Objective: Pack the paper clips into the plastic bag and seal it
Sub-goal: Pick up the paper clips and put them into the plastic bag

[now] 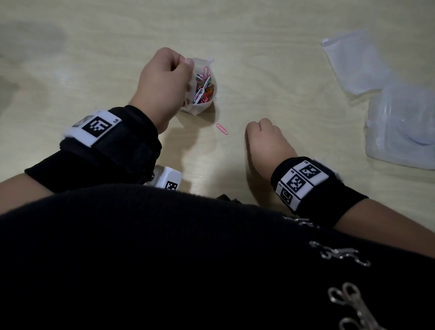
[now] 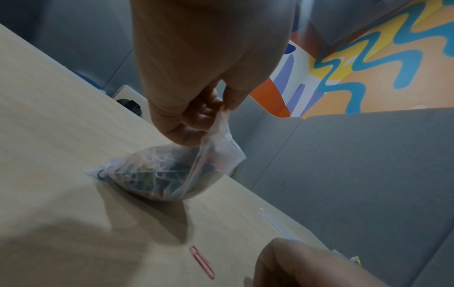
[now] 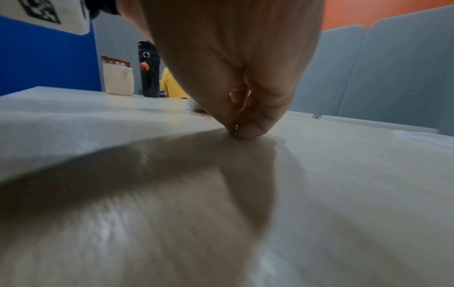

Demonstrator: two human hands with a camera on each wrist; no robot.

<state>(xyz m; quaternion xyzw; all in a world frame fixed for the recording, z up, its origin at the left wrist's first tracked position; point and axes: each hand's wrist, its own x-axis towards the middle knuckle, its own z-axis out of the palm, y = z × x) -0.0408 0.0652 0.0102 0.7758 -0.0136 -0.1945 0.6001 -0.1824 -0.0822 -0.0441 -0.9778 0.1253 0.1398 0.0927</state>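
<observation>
left hand [image 1: 162, 85] pinches crinkly plastic bag [image 2: 172, 170] | right hand [image 1: 267, 144] pinches wire clip [image 3: 236, 132]

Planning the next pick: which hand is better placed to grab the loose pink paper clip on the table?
Right hand: it sits beside the pink paper clip, while the left hand holds the plastic bag open.

An office or shared workroom, it seems: a pale wood-grain table [image 1: 266, 42] fenced by grey fabric dividers [image 2: 368, 165], with a blue panel [image 3: 44, 64] and a bright wavy mural [image 2: 380, 58] beyond, and bags [image 3: 117, 81] at the table's far edge.
</observation>
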